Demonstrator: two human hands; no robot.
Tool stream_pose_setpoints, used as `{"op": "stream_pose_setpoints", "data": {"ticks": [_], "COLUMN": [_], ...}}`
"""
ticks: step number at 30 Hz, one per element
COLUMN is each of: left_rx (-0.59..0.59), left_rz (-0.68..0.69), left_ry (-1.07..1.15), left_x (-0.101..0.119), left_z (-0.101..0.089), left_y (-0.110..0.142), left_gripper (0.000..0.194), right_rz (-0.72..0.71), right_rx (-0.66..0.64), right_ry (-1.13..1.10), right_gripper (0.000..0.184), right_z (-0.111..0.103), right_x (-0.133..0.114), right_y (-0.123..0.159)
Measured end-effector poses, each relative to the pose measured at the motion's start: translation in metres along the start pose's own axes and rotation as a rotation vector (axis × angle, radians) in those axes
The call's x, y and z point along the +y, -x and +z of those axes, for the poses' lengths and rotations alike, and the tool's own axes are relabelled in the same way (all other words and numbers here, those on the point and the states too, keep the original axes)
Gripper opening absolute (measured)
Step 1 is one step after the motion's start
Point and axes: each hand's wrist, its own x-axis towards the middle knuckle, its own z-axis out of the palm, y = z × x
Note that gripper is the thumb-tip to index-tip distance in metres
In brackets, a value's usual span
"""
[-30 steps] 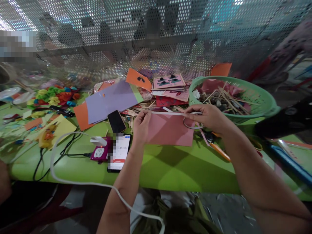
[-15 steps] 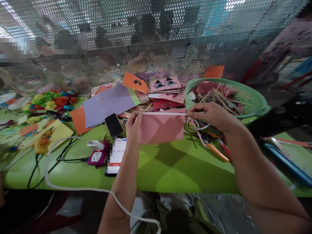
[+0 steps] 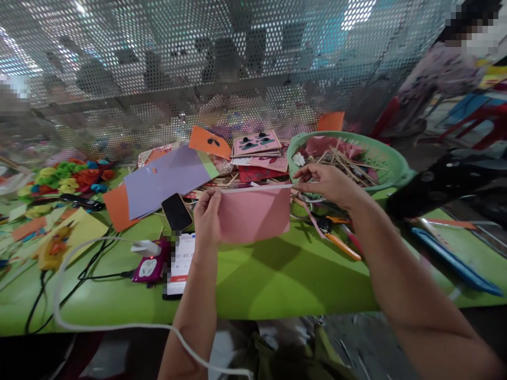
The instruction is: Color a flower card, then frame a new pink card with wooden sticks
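My left hand (image 3: 207, 215) is closed on the left edge of a pink sheet of paper (image 3: 255, 217), thumb in front near the top corner. Along the sheet's upper edge runs a narrow white strip (image 3: 257, 188). At its right end, the fingertips of my right hand (image 3: 322, 182) pinch the strip by the paper's top right corner. The sheet is held up above the green tabletop (image 3: 273, 285), its face toward me. Just below my right hand lie a thin pink ribbon (image 3: 316, 221) and orange-handled pliers (image 3: 340, 245).
A green basket (image 3: 402, 158) of sticks and scraps stands behind my right hand. Behind the sheet is a stack of printed pink cards (image 3: 257, 142). On the left are a purple sheet (image 3: 162, 182), a phone (image 3: 176, 212), a power socket (image 3: 148, 268) and a trailing white cable (image 3: 119, 328).
The view has shifted slightly, so most things appear further left. Both hands keep their hold on the pink sheet and the white strip, which now slopes a little.
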Motion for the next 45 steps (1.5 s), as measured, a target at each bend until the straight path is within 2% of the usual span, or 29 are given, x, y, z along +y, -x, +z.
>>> {"op": "stream_pose_setpoints", "data": {"ticks": [3, 10, 27, 45], "left_rx": [0.009, 0.017, -0.005, 0.029], "left_rz": [-0.010, -0.024, -0.024, -0.028], "left_ry": [0.012, 0.009, 0.039, 0.036], "left_x": [0.001, 0.003, 0.001, 0.006], "left_z": [-0.001, -0.003, -0.007, -0.004], "left_y": [0.000, -0.001, -0.004, -0.002], "left_gripper": [0.020, 0.021, 0.023, 0.022], "right_rz": [0.010, 0.036, 0.056, 0.017], "right_rx": [-0.067, -0.090, -0.041, -0.045], "right_ry": [-0.075, -0.140, -0.225, -0.149], "right_gripper": [0.061, 0.047, 0.054, 0.054], "right_z": [0.003, 0.005, 0.009, 0.008], "right_x": [-0.003, -0.006, -0.018, -0.015], "right_y": [0.000, 0.001, 0.003, 0.004]}}
